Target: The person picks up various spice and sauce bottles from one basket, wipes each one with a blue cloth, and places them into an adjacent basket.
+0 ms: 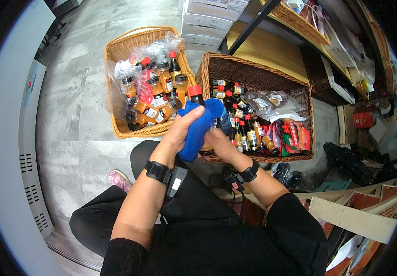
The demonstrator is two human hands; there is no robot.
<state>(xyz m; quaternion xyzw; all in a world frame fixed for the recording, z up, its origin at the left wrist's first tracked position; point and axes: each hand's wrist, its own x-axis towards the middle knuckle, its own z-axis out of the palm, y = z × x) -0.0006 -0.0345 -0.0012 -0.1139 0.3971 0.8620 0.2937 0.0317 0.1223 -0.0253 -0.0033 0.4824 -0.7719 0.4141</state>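
Note:
In front of me a dark sauce bottle (197, 96) with a red cap stands upright between my hands, most of it hidden by a blue cloth (197, 132). My left hand (178, 130) is closed round the cloth, pressing it against the bottle's side. Low on the bottle, the fingers of my right hand (218, 143) grip it near its base, partly out of sight behind the cloth. Just beyond lie two wicker baskets: the light one (115, 129) holds several black-capped jars of orange-brown seasoning, the brown one (272, 64) several red-capped sauce bottles.
Red and green packets (295, 137) and a clear plastic bag (272, 103) lie inside the brown basket. White boxes (207, 25) are stacked behind it. Shelving (272, 46) rises at the far right, a white cabinet (28, 138) at the left. Loose boards (352, 218) crowd the near right.

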